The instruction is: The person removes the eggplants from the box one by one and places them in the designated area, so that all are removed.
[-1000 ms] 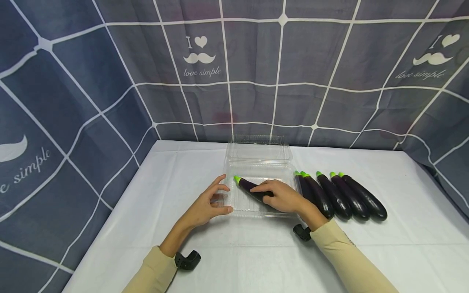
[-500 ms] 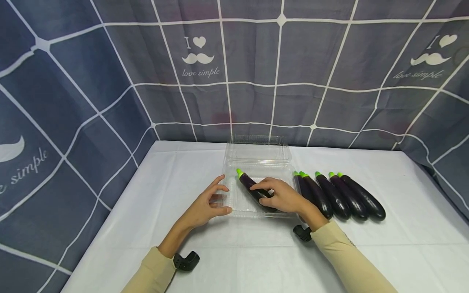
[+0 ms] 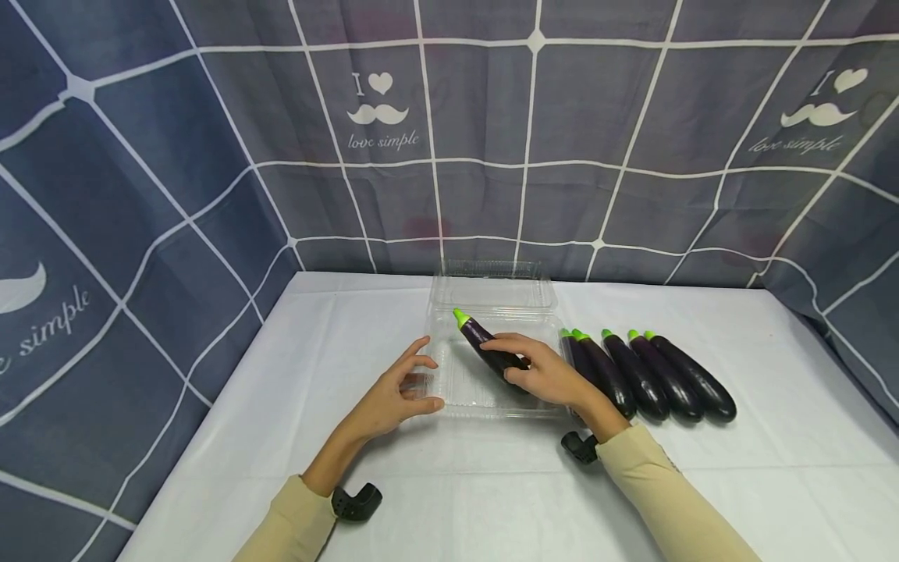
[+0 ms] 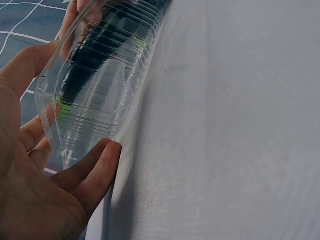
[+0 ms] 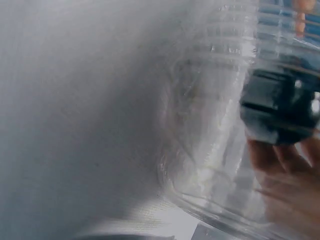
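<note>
My right hand (image 3: 541,368) grips a dark purple eggplant (image 3: 483,345) with a green stem, over the base of an open clear plastic container (image 3: 449,390). The stem points to the far left; the thick end is partly hidden by the hand. In the right wrist view, the eggplant's rounded end (image 5: 280,107) shows through the clear wall, with curled fingers (image 5: 280,160) behind it. My left hand (image 3: 393,394), fingers spread, touches the container's left side. Up close, in the left wrist view, its fingers (image 4: 95,175) lie along the clear wall (image 4: 90,125).
Several eggplants (image 3: 646,382) lie side by side right of the container, stems away from me. The container's lid (image 3: 492,290) is folded back toward the grey checked curtain (image 3: 485,203). A white cloth (image 3: 492,499) covers the table.
The gripped eggplant has turned, its stem end swinging away from me and rising, with the right hand still on it. The left hand has stayed by the container's side.
</note>
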The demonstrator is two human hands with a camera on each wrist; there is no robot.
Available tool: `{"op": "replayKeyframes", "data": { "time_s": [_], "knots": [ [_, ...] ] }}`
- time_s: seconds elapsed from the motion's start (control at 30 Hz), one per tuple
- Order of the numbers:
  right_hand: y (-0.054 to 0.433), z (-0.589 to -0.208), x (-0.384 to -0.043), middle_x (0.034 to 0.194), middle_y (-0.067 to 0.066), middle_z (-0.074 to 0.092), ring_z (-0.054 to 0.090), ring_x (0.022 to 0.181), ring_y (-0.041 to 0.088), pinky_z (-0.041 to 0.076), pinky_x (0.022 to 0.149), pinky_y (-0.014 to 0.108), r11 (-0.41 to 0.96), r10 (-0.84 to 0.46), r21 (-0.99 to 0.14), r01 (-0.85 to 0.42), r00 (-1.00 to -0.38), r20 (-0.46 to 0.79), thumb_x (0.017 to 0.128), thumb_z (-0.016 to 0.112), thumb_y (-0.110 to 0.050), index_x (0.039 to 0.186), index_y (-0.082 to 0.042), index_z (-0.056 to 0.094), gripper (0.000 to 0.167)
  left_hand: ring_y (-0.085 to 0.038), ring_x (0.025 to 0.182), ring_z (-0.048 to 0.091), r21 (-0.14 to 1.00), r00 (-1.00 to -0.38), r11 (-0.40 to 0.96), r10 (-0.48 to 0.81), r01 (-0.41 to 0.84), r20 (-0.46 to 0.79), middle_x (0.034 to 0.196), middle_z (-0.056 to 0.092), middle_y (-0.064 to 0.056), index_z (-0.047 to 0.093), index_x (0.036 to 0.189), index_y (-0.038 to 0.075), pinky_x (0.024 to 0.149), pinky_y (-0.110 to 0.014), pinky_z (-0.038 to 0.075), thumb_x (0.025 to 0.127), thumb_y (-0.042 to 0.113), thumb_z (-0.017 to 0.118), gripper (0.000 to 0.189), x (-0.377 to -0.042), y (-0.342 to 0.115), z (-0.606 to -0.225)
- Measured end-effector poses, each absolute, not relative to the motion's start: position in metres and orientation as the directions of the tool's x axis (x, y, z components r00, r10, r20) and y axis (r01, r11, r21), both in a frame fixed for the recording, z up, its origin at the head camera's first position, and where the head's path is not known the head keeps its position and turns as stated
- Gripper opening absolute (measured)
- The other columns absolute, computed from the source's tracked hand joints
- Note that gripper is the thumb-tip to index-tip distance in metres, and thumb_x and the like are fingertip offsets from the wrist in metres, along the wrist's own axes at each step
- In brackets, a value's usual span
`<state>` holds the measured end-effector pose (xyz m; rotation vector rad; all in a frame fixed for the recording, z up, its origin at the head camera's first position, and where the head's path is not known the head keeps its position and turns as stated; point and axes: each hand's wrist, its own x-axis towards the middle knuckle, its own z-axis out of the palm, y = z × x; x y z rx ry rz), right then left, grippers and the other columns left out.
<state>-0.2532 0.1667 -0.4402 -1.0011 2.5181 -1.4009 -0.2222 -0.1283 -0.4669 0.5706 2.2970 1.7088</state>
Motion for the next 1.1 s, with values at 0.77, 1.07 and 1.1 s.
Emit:
{"op": "replayKeyframes", "data": {
  "time_s": [0.77,1.07,1.1],
  "knots": [
    [0.1667,-0.4385,-0.2501,0.135,0.009,0.045,0.045,0.113,0.031,0.048,0.083,0.044,0.408,-0.496,-0.823,-0.396,-0.853,0.164,0.089,0.068,-0.011,0.129,-0.013,0.062,0.041,-0.039,0.130,0.044,0.951,-0.898,0.257,0.437,0.175,0.047,0.163,0.012,0.005,0.054,0.128,0.005,0.099,-0.047,0.045,0.084,0.022,0.081,0.054,-0.2198,-0.1288,-0.4635],
    [0.1663,-0.4379,-0.2495,0.143,0.008,0.042,0.045,0.118,0.032,0.048,0.083,0.044,0.421,-0.486,-0.819,-0.391,-0.859,0.161,0.088,0.067,-0.010,0.127,-0.017,0.062,0.039,-0.038,0.129,0.044,0.947,-0.900,0.266,0.434,0.179,0.049,0.164,0.014,0.004,0.055,0.128,0.006,0.099,-0.046,0.046,0.084,0.021,0.081,0.053,-0.2205,-0.1281,-0.4648],
    [0.1662,-0.4380,-0.2495,0.143,0.008,0.043,0.045,0.118,0.032,0.048,0.083,0.044,0.421,-0.486,-0.818,-0.392,-0.859,0.162,0.088,0.067,-0.010,0.127,-0.016,0.062,0.039,-0.038,0.129,0.044,0.947,-0.901,0.267,0.432,0.177,0.046,0.164,0.014,0.004,0.055,0.128,0.006,0.099,-0.046,0.046,0.084,0.022,0.081,0.053,-0.2204,-0.1281,-0.4647]
  ]
}}
